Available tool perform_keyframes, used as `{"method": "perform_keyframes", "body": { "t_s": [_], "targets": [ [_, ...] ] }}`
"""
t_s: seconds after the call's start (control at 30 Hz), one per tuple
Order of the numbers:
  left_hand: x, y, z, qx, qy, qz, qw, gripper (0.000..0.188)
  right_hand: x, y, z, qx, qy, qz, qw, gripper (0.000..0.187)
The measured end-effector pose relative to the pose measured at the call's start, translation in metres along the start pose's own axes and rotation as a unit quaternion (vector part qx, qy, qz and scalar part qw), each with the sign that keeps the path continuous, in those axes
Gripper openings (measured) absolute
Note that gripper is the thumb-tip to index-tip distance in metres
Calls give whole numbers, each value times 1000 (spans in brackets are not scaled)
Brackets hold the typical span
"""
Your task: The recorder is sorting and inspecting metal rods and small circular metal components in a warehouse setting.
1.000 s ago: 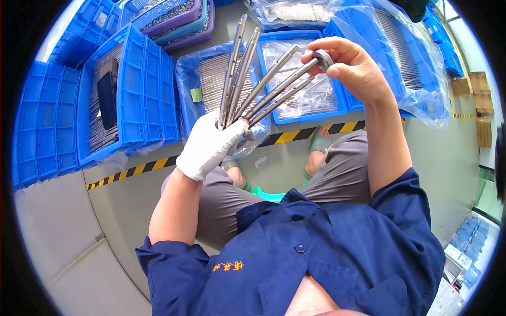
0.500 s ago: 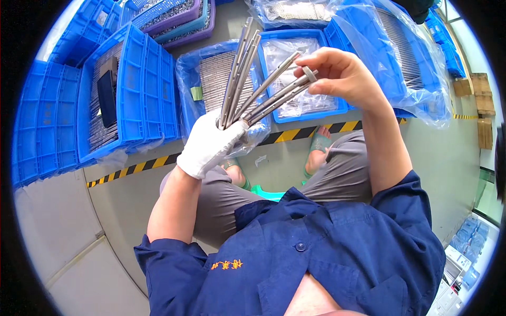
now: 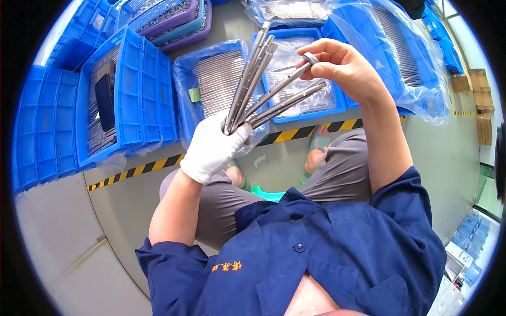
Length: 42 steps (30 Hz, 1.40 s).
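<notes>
In a white glove, my left hand (image 3: 213, 150) is closed round the lower ends of several slim metal rods (image 3: 250, 79), which fan out upward and to the right. Small holes dot their sides. My bare right hand (image 3: 342, 68) pinches a small dark metal ring (image 3: 310, 58) between thumb and fingers. That ring sits at the tip of one rod in the middle of the fan; whether the tip passes into it is hard to tell. Two rods below this one point right, just under my right fingers, and the others stand steeper on the left.
Ahead, a plastic-lined blue crate (image 3: 182, 100) holds rows of rods beside a blue crate (image 3: 316, 115) with plastic-covered rods. At left, a phone (image 3: 105, 102) lies in a taller crate (image 3: 129, 95). Purple and teal baskets (image 3: 184, 34) stand behind. Black-yellow tape (image 3: 287, 136) crosses the floor.
The ring in my right hand has gone from the tip of a lower rod up to the tip of the middle rod. The rod bundle has tilted slightly right.
</notes>
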<state>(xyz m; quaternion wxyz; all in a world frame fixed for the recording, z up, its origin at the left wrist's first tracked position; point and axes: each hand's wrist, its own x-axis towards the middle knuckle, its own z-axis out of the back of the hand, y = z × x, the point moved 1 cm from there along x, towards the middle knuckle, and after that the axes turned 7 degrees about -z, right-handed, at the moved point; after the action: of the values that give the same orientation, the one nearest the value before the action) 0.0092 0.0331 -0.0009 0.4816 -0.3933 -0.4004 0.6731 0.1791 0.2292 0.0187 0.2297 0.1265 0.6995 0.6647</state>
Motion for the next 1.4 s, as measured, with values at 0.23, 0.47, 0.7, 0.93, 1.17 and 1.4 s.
{"method": "perform_keyframes", "body": {
  "t_s": [0.23, 0.47, 0.7, 0.93, 1.17, 1.4],
  "targets": [
    [-1, 3, -4, -19, 9, 29, 999, 16, 1, -4, -10, -46, 13, -48, 998, 31],
    [0, 7, 3, -114, 46, 81, 989, 25, 2, -13, -4, -43, -3, -100, 994, 29],
    [-6, -8, 4, -150, 117, 130, 973, 21, 7, -13, 5, 44, 14, -43, 998, 36],
    [-6, -7, 2, -158, 144, 144, 966, 23, 4, -14, 3, 75, 81, -17, 994, 39],
    [-9, -4, -2, -121, 124, 153, 973, 25, 1, -17, -10, -17, 45, -53, 997, 29],
    [-7, -3, -1, -87, 166, 155, 970, 25, 1, -4, 11, 74, 38, 22, 996, 38]
  ]
}}
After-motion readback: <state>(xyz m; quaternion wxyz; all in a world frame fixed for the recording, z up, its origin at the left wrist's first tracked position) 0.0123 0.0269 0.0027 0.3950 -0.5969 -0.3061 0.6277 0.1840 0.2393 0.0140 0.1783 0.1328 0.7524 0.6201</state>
